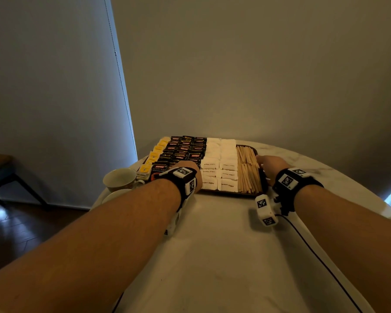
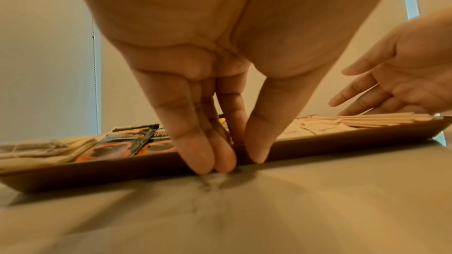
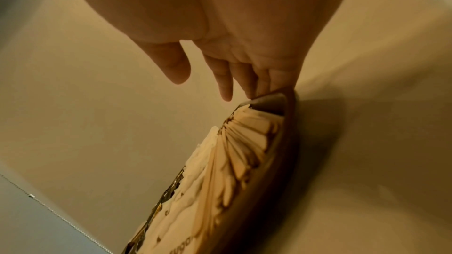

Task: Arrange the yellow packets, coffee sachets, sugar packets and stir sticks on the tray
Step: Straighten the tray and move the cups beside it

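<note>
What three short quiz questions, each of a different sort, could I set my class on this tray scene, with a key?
1. True or false: the stir sticks lie at the right end of the tray.
2. Which goods lie between the yellow packets and the sugar packets? A) coffee sachets B) tea bags C) spoons
3. Fill in: the left hand points its straight fingers down at the tray's near ____.

Key: 1 true. 2 A. 3 edge; the right hand rests open at the tray's right edge, and neither hand holds anything in its grip.
</note>
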Demonstrator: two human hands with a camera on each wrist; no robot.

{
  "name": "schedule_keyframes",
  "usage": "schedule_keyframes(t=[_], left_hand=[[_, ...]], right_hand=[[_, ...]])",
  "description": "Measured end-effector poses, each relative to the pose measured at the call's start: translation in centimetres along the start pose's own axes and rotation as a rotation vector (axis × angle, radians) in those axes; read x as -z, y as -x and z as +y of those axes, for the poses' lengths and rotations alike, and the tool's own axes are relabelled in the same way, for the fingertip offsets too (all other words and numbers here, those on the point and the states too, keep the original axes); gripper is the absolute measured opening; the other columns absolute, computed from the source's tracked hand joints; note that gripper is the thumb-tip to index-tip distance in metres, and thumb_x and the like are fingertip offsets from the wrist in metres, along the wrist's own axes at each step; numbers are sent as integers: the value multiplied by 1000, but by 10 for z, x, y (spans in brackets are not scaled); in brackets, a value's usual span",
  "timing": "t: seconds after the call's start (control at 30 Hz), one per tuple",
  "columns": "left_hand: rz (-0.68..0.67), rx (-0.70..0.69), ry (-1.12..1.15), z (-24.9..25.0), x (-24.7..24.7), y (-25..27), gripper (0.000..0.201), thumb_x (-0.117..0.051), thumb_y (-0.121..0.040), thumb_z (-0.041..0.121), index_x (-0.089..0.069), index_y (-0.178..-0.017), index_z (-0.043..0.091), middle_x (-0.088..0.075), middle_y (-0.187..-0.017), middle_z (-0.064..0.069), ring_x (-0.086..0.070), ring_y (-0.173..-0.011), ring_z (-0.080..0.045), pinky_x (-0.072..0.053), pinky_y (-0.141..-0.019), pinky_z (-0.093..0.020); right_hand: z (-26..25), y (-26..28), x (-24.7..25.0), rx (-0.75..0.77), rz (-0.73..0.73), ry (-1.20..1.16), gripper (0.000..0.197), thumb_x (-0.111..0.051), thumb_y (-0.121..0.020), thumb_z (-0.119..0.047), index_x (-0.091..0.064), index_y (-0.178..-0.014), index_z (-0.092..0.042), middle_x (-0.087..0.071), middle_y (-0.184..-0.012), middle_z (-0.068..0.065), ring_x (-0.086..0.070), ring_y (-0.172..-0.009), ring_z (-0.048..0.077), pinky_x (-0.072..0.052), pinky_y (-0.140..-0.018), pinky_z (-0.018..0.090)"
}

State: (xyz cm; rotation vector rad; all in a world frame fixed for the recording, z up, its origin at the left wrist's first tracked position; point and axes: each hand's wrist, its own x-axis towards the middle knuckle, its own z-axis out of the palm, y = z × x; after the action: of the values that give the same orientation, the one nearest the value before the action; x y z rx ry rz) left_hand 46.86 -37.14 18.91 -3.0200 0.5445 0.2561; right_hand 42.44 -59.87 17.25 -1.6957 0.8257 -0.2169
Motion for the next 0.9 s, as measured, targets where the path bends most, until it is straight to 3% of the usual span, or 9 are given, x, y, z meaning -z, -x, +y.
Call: schedule_keyframes(t=[0.13, 0.23, 0.33, 0.4, 0.5, 0.57, 0.67, 0.77, 0.9], left_hand=[[-16, 21, 39, -3, 2, 3, 21, -59, -101, 18, -63, -118, 7, -44, -77, -5, -50, -73, -21, -44, -74, -30], [22, 18, 90, -5, 10, 13, 14, -59, -100, 18, -57, -88, 11, -50, -79, -6, -47, -64, -18, -44, -64, -31], [147, -14, 318, -15, 26, 30, 13, -60, -97, 20, -65, -86, 14, -68, -94, -5, -59, -73, -19, -50, -65, -31], [273, -47, 549, -29, 39, 50, 14, -61, -98, 19, -75, -99, 19, -75, -95, -2, -69, -80, -15, -57, -70, -31], [480, -81, 908, -60, 56, 90, 20, -54, -104, 18, -73, -101, 24, -73, -69, 3, -63, -51, 2, -48, -52, -17], [606, -74, 1019, -89, 62, 115, 21, -53, -103, 17, -73, -98, 21, -71, -60, 0, -60, -44, 0, -46, -53, -20], [692, -33, 1059, -139, 51, 137, 19, -58, -96, 20, -75, -88, 22, -70, -58, -3, -68, -58, -16, -57, -71, -33], [644, 27, 972, -175, 23, 157, 20, -72, -92, 31, -72, -77, 19, -66, -58, -1, -62, -53, -8, -53, -64, -27], [423, 61, 789, -191, -18, 173, 54, -85, -66, 66, -60, -68, 18, -59, -61, 1, -53, -57, -10, -43, -57, -30]], right_hand=[[4, -4, 2, 1, 3, -6, 41, -59, -97, -43, -64, -126, -15, -68, -119, 9, -64, -107, 29, -51, -101, 50], [-5, 19, 4, 43, 64, 101, 42, -55, -102, -38, -60, -133, -10, -62, -133, 14, -58, -121, 35, -47, -107, 49], [-21, 54, -1, 214, 144, 86, 35, -51, -105, -28, -62, -132, -9, -64, -130, 15, -61, -117, 32, -49, -93, 39], [-30, 73, -16, 344, 99, 94, 26, -57, -101, -29, -71, -119, -16, -71, -113, 6, -64, -100, 25, -50, -83, 37], [-38, 100, -44, 442, -46, 137, 13, -63, -99, -31, -74, -97, -24, -78, -90, 0, -72, -90, 19, -60, -84, 39], [-44, 125, -66, 502, -185, 255, 15, -63, -99, -35, -73, -95, -25, -77, -79, 0, -73, -82, 16, -61, -79, 36], [-47, 152, -103, 556, -320, 356, 17, -65, -99, -36, -73, -94, -22, -76, -77, 4, -69, -69, 14, -60, -74, 34], [-42, 164, -138, 529, -418, 362, 13, -66, -99, -30, -73, -97, -19, -75, -76, 1, -69, -64, 11, -60, -62, 30], [-38, 173, -175, 472, -467, 379, 10, -64, -99, -28, -68, -105, -20, -74, -87, 3, -67, -66, 12, -51, -53, 24]])
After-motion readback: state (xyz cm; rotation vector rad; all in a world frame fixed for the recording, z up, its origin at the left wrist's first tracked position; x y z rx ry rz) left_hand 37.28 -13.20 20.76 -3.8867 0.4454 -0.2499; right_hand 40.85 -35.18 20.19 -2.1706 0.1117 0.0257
